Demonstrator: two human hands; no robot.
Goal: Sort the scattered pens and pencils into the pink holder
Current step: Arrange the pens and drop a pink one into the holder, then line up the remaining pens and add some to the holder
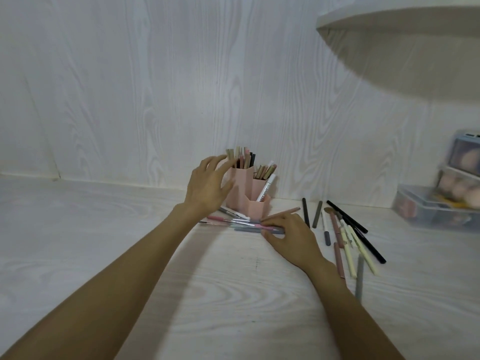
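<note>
Pink holder [242, 192] stands on the white wooden desk [104, 255], close to the back wall [130, 87], and it has three compartments of different height. The tallest compartment, at the back left, is full of upright pencils [240, 158]. The one behind on the right keeps some more pencils [263, 171]. A white marker [267, 187] leans in the low front compartment, with its cap pointing up and to the right.

The left hand [207, 185] hovers just to the left of the holder, in front of its tall compartment. Its fingers are spread and relaxed, and it grasps nothing.

The right hand [291, 235] lies low on the desk, in front of the holder and a little to the right. Its fingertips touch a small bundle of pens [241, 224] that lie flat there, among them pink, grey and clear ones. If the fingers really pinch one of them I cannot tell, because the hand covers the ends of the pens.

Further to the right of the holder, many loose pens [348, 229] are scattered on the desk: black, grey, pale yellow and dusty pink. One grey pen [359, 279] lies apart, nearest to the camera.

Far to the right of the holder, clear plastic boxes [441, 201] are stacked near the wall. Above them a white shelf [402, 22] hangs over the desk.
</note>
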